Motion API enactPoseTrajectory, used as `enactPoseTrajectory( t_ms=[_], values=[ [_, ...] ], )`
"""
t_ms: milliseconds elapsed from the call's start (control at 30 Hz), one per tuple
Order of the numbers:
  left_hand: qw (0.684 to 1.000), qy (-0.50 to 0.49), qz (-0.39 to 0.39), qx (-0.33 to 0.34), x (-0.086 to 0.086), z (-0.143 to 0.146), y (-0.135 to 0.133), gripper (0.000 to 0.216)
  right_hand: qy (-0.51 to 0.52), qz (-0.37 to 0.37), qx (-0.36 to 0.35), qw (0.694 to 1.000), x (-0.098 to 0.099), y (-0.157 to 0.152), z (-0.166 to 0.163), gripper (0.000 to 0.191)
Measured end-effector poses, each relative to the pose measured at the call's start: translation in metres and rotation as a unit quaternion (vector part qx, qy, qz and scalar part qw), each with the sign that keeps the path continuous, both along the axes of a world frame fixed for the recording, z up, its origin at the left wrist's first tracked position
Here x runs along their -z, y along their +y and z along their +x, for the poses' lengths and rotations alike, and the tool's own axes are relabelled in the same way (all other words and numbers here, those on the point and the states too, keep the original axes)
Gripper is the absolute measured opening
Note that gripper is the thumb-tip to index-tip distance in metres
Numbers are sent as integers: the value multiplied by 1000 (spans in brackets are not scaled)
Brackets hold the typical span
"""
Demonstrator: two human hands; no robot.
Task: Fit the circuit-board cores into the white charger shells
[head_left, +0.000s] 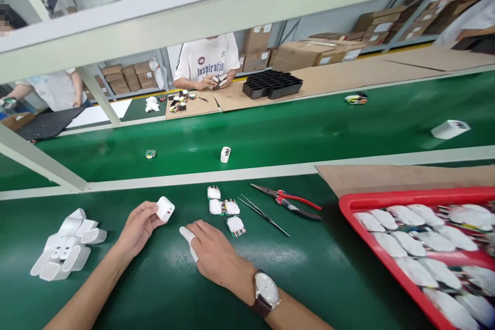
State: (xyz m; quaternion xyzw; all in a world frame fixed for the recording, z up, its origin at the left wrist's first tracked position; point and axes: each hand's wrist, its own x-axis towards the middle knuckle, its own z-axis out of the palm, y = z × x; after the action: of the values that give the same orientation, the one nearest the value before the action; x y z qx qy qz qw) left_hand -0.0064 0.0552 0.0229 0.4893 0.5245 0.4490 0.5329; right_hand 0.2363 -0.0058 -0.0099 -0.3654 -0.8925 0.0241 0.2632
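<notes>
Between the fingertips of my left hand [139, 224] is a white charger housing [165, 209], its port end facing right. My right hand [214, 252] lies low over the green bench, palm down, holding nothing. One of its fingers, stretched out, wears a white finger cot [188, 240], and a wristwatch [266, 289] is on that wrist. Just beyond the right hand lie several small circuit boards [235, 225] with white pads on top. Tweezers [266, 215] and red-and-black long-nose pliers [288, 201] rest to their right. A cluster of white housings [64, 247] stands left of my left arm.
A red tray [348, 205] of white-padded boards fills the right side. Behind a pale ledge [201, 176], a green conveyor belt [270, 136] carries scattered parts, including a white housing [225, 154]. Frame bars [247, 15] cross above. A co-worker [207, 64] handles parts opposite, near black trays [273, 85].
</notes>
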Motion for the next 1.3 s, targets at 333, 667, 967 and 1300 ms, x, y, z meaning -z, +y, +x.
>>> enactPoseTrajectory(
  t_ms=[333,667,967,1300],
  values=[
    [938,255,234,-26,1,55,172,23,-55,23,-10,998,14,5,0,19],
    [893,351,280,-30,0,16,199,29,-67,34,-10,997,13,10,-5,20],
    [909,324,217,146,-2,41,92,44,63,92,64,992,14,8,0,48],
    [845,474,236,72,-42,-40,-35,27,57,31,18,998,12,6,3,37]
  ],
)
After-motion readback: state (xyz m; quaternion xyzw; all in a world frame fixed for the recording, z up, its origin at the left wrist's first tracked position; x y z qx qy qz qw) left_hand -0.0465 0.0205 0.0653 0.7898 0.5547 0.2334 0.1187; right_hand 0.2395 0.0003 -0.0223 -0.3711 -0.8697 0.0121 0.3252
